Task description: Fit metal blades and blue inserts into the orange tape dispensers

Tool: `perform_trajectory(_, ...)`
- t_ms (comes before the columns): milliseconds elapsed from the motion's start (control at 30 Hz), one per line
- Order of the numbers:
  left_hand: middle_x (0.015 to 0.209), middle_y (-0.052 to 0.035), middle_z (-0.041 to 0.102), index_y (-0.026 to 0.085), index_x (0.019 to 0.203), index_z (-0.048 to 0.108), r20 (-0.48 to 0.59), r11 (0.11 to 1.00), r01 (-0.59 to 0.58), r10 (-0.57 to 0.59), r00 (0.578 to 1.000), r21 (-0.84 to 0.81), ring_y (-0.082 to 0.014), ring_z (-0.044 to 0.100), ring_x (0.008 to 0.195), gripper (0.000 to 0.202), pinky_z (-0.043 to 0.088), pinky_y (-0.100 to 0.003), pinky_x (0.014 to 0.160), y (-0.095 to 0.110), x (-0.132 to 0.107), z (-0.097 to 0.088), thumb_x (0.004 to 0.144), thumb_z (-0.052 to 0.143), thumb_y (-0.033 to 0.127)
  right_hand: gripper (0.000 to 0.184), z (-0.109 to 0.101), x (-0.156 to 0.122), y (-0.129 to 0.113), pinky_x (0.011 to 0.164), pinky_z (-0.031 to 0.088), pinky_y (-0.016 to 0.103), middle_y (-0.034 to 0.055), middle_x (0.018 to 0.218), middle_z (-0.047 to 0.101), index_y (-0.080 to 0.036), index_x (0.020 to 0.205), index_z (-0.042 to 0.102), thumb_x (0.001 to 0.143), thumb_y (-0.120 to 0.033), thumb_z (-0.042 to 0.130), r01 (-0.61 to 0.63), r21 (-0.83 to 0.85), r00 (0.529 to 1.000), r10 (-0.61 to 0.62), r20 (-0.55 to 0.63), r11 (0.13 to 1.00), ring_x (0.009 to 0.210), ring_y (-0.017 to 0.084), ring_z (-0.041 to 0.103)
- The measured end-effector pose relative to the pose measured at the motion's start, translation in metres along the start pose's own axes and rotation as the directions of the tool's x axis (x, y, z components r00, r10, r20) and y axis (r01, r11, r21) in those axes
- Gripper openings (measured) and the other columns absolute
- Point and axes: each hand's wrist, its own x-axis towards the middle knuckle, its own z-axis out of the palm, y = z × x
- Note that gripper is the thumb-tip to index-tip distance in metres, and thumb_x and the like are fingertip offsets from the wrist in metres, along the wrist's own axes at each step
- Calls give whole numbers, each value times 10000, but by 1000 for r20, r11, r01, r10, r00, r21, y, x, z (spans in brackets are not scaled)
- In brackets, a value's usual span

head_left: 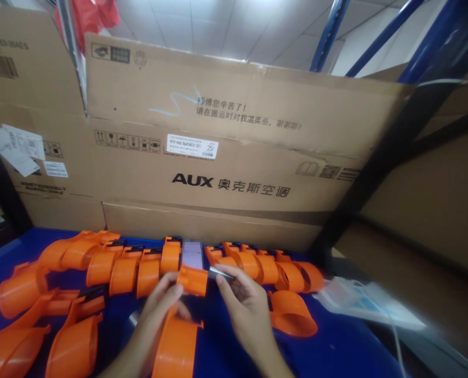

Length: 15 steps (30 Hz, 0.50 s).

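Note:
My left hand (165, 294) is closed on an orange plastic part (192, 282), which has a blocky upper end and a wide curved band below. My right hand (246, 302) pinches a small silver metal piece (219, 273) between thumb and fingers. The metal piece points at the right side of the orange part's upper end, very near it; whether they touch I cannot tell. A similar orange part (293, 313) lies just to the right of my right hand. Partly hidden behind my left forearm is a grey-white object (133, 318).
Several more orange parts, many with black pieces on top, stand in rows on the blue surface (131, 336). Among them a pale lit screen (192, 254) leans. Behind rises a large cardboard box (234, 157). Clear plastic bags (360, 299) and a white cable (398, 346) lie right.

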Motion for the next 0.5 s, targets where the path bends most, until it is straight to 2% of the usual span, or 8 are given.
perform_trajectory(133, 790, -66, 769, 196, 1063, 602, -47, 1000, -20, 20, 999, 2, -177, 684, 478, 528, 500, -241, 484, 1, 0, 3, 746, 742, 594, 251, -1, 0, 1, 793, 569, 358, 77, 970, 767, -207, 1070, 740, 897, -383, 695, 0, -36, 1000, 1, 14, 999, 878, 250, 703)
perform_trajectory(300, 557, 9, 669, 192, 1062, 652, -67, 999, 2, 1, 998, 43, -136, 609, 465, 484, 440, -191, 473, 11, -11, 13, 784, 718, 582, 254, -2, -1, 0, 690, 549, 317, 64, 920, 766, -205, 1064, 752, 906, -391, 683, 37, -111, 999, -37, 1, 993, 747, 211, 674)
perform_trajectory(500, 598, 28, 660, 235, 1049, 700, -135, 1000, 9, -11, 991, -12, -138, 604, 537, 398, 476, -208, 548, 19, -25, 23, 778, 758, 520, 265, -5, 1, -5, 682, 552, 320, 73, 912, 763, -195, 1067, 753, 910, -394, 675, 83, -128, 996, -82, 18, 988, 744, 216, 671)
